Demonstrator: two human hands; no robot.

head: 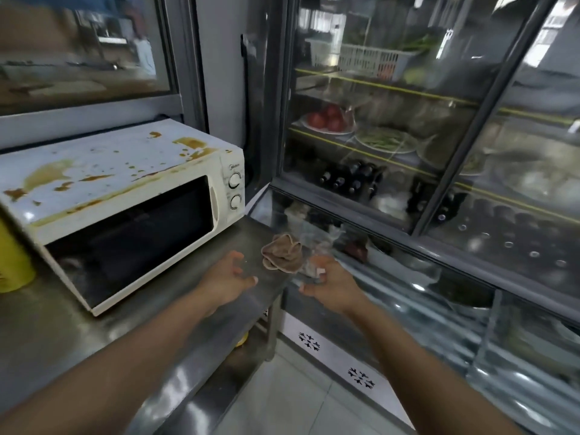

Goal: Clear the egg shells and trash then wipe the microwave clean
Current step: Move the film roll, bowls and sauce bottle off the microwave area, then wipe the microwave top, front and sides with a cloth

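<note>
Here the microwave [119, 196] sits on the steel table [78, 334], door shut, its white top streaked and spotted with brown stains; no wiping looks done yet. No egg shells show on top or on the table in this view. A brown rag [282, 253] lies crumpled at the table's right edge, just right of the microwave's front corner, placed within easy reach for the wipe. The left hand [227, 274] hovers over the table just left of the rag, fingers spread wide, gripping nothing, likely going for the rag. The right hand [326, 282] is off the table edge, touching or nearly touching the rag's right side, fingers curled around a crumpled clear plastic bag [317, 246] that seems to hold scraps, probably the gathered trash; blur hides what is inside it. Behind stands a glass-front fridge [408, 136] with produce and bottles. Judgement: clearing is about finished, wiping is next. The rag sits close to the edge and could be knocked off.
</note>
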